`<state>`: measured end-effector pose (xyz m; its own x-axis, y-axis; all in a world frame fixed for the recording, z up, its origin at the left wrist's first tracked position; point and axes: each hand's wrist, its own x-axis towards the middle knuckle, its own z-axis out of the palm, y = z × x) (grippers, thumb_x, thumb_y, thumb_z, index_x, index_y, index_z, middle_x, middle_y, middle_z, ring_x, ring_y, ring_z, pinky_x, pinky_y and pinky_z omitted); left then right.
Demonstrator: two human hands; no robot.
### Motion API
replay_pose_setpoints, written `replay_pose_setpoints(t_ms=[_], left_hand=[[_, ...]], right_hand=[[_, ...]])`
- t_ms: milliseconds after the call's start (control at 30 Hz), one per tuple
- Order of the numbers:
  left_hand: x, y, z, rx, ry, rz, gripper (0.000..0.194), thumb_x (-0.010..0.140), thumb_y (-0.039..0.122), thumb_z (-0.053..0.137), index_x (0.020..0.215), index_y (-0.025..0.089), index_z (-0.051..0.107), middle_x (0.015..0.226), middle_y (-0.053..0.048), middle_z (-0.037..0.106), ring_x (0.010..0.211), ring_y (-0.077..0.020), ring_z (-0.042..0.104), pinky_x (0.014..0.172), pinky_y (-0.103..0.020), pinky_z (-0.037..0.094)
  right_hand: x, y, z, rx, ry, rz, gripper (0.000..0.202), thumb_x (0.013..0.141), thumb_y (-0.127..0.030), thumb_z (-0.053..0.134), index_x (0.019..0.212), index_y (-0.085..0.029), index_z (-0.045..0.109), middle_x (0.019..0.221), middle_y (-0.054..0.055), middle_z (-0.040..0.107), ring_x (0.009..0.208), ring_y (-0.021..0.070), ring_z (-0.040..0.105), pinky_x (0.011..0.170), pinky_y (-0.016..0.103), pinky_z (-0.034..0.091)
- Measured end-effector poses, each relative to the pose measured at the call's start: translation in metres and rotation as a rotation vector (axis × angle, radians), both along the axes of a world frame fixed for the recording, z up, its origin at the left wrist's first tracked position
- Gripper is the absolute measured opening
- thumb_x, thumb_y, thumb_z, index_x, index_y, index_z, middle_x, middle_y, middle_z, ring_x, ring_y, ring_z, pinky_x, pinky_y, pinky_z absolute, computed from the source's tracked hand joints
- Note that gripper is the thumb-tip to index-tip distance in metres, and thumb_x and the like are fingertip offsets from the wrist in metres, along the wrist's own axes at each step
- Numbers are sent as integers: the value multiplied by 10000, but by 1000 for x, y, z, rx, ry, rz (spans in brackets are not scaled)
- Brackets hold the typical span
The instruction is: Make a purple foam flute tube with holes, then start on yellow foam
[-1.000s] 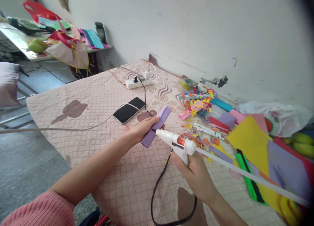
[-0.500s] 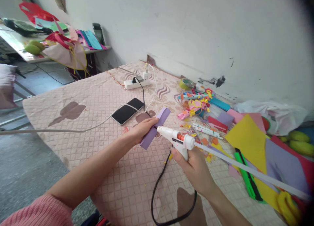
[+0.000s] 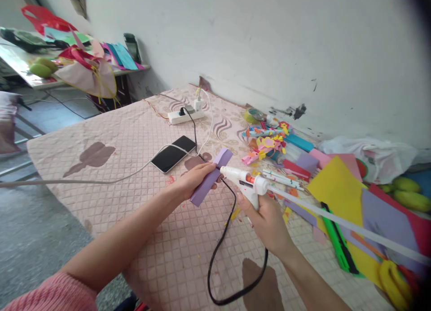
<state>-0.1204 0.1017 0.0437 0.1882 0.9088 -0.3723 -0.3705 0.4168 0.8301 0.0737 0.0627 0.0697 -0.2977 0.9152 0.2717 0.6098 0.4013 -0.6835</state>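
The fingers of the left hand (image 3: 197, 178) were pinching a purple strip (image 3: 201, 192) near its middle, around the centre of the frame, thumb on top and fingertips showing past its far edge. The strip lay aslant, its upper end pointing to the upper right. Just right of centre, the fingers of the right hand (image 3: 273, 225) were closed round the handle of a white glue gun (image 3: 247, 185), whose nozzle pointed left at the strip; I couldn't tell whether the two touched. A long white glue stick (image 3: 332, 214) ran from the back of the gun to the right edge of the frame, and a black cord (image 3: 211, 268) looped below the hands over the quilted tablecloth (image 3: 161, 257). Above and left of the strip lay a dark-screened phone (image 3: 171, 156) with a pale cable (image 3: 111, 182) across it, and farther up stood a white power strip (image 3: 182, 117) with plugs in it. Right of the gun were colourful paper cut-outs (image 3: 266, 144), a yellow sheet (image 3: 336, 185), a green cutter (image 3: 338, 239) and, toward the right edge, a white plastic bag (image 3: 392, 160) beside green fruit (image 3: 411, 200). At the upper left, a second table (image 3: 43, 82) held a red bag (image 3: 49, 19) and more coloured paper (image 3: 123, 55).
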Motion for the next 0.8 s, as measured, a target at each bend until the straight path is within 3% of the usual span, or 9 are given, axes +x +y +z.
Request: replay_pose_setpoints(t_ms=[333,633,800], left_hand=[[-1,-1,0,-6,32,-35,213,920,271,472,915,115,618,801,-74,634,645,-107,568,562,-215,467],[-3,-1,-5,-17,6,-46,197,889,297,529,950,121,591,820,-76,632,674,-114,576,575,-217,471],[-4,-1,-6,-8,13,-69,210,897,305,514,938,117,598,852,-87,635,663,-110,572,578,-223,475]], right_hand=[[2,14,4,-24,-48,-61,332,896,-456,442,842,-179,617,632,21,622,615,191,569,581,285,419],[7,33,-4,1,-65,-161,373,871,-491,433,684,-185,535,566,6,556,545,156,495,538,275,361],[9,38,-8,-27,-26,-193,362,860,-493,450,693,-185,544,570,-2,543,558,155,490,556,279,367]])
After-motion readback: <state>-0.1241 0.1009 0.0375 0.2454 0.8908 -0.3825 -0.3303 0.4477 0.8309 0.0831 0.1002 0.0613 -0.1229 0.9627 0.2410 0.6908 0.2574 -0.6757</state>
